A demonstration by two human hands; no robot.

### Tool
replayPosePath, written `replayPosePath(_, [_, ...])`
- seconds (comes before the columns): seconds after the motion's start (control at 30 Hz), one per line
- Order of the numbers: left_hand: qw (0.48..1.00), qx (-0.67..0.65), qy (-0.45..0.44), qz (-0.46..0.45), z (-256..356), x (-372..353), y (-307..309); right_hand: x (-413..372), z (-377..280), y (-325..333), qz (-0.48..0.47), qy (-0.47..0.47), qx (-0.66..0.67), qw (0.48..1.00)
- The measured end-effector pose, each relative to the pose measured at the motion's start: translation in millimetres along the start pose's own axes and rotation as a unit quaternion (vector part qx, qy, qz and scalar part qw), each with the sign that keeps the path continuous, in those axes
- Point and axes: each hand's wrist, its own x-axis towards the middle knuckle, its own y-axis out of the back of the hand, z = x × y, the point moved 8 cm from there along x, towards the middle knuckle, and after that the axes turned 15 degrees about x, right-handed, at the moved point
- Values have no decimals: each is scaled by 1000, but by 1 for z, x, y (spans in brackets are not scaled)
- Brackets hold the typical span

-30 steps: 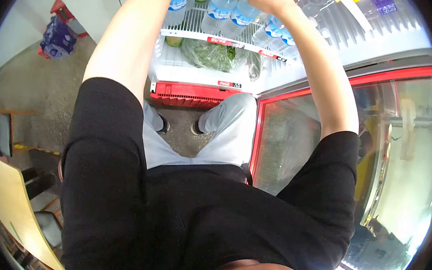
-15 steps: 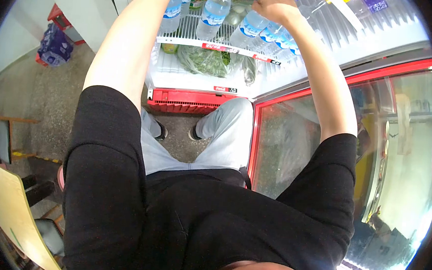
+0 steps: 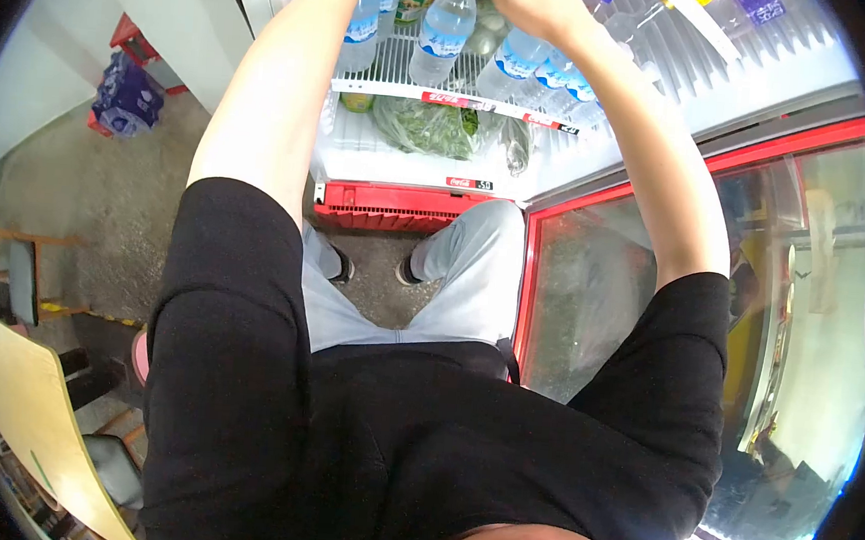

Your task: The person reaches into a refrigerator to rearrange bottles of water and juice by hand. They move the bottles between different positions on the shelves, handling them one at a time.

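My right hand (image 3: 531,4) is at the top edge of the view, above the bottles in an open fridge. Its fingers point left near the cap of a clear water bottle (image 3: 444,32) with a blue label; their tips are cut off, so a grip cannot be made out. My left forearm (image 3: 285,89) reaches up past the bottles at the left, and the hand itself lies beyond the top edge. More water bottles (image 3: 517,60) stand on the wire shelf (image 3: 392,66) below my right hand. Between them sits a bag of pale round items (image 3: 486,35).
Bagged leafy greens (image 3: 432,128) lie on the fridge's lower level. The red-framed glass door (image 3: 592,281) stands open at the right. A purple-wrapped pack (image 3: 129,98) is on the floor at the left, and a pale wooden board (image 3: 33,393) is at the lower left.
My right hand has moved left and up, from above the right-hand bottles to near the cap of the middle bottle. My left hand has left the view. The whole scene has shifted slightly right.
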Motion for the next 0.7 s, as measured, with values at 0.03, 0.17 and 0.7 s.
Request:
replayPosePath(0.03, [1000, 1, 1, 0, 0, -1, 2, 3, -4, 0, 13, -3, 11, 1000])
replayPosePath(0.17, [1000, 8, 6, -9, 1, -5, 1, 11, -11, -10, 3, -17, 59, 998])
replayPosePath(0.7, [999, -30, 7, 10, 4, -17, 13, 10, 11, -48, 17, 1, 93, 996])
